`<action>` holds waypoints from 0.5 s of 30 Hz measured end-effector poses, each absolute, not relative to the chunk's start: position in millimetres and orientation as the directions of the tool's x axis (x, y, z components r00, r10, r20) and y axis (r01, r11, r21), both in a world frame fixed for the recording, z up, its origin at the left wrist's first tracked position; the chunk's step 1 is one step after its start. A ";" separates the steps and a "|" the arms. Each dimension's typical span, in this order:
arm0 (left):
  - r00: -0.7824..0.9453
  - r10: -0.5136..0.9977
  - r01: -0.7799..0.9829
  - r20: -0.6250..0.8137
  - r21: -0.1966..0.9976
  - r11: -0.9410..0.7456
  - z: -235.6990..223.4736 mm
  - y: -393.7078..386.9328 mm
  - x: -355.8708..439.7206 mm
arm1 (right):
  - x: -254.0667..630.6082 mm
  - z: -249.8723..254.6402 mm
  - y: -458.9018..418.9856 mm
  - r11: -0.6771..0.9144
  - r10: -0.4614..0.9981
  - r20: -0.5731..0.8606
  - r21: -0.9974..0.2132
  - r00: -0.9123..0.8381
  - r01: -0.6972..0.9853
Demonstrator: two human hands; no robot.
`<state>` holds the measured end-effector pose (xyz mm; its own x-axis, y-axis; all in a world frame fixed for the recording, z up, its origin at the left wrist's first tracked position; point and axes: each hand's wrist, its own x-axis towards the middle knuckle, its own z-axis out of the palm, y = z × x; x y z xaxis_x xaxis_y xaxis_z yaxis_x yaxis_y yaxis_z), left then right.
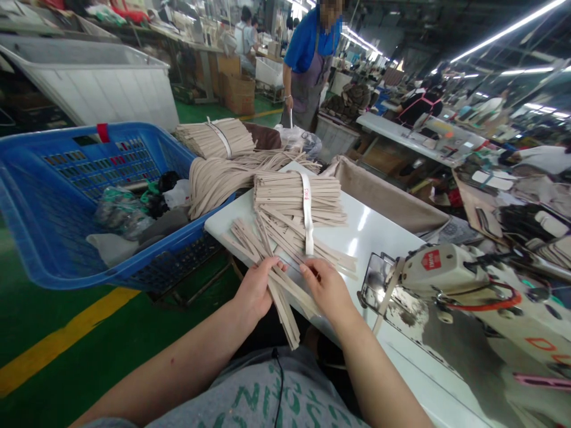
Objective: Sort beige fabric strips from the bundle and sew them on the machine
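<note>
My left hand (257, 288) is closed around a loose bunch of flat beige fabric strips (285, 321), whose ends stick out above and below the fist. Thumb and fingers of my right hand (328, 286) are pinched together just to the right. A beige strip runs from the left hand into the right palm, and its end there is hidden. Beyond both hands, a thick bundle of the same strips (285, 196) lies on the white table (372, 229), tied with a white band (307, 208) that carries red writing. Several loose strips spread out from beneath it.
A blue plastic basket (147, 270) holding bags and cloth stands to the left. More strip bundles (216, 138) lie behind the table corner. To the right is a sewing machine (428, 267). A person in a blue shirt (303, 47) stands ahead, beyond a fabric-lined bin (383, 199).
</note>
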<state>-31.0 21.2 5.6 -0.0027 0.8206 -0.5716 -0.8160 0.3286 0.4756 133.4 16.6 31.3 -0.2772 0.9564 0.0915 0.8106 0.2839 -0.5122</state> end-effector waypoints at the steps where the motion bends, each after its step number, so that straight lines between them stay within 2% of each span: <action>1: -0.015 0.812 -0.818 -0.583 0.474 0.325 6.1 21.0 -31.3 | 136.8 26.8 21.1 0.263 0.965 0.128 -0.455 -0.230 0.851; 4: -0.017 0.804 -0.821 -0.594 0.468 0.328 6.7 19.7 -32.3 | 141.4 15.3 29.5 0.255 0.964 0.139 -0.254 -0.226 0.933; 10: 0.014 0.804 -0.818 -0.595 0.455 0.351 5.6 17.4 -34.7 | 130.7 8.9 20.9 0.332 0.935 0.119 0.036 -0.334 0.943; 12: 0.020 0.791 -0.815 -0.612 0.447 0.367 6.4 16.9 -34.6 | 127.1 8.3 15.2 0.339 0.930 0.122 0.081 -0.347 0.937; 15: 0.013 0.789 -0.788 -0.614 0.480 0.386 8.2 15.4 -33.7 | 124.8 6.8 9.4 0.328 0.937 0.125 0.013 -0.327 0.945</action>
<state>-33.7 15.4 8.2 0.0133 0.7895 -0.6136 -0.7880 0.3861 0.4797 124.8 9.4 6.8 -0.3267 0.9368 0.1254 0.9447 0.3277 0.0132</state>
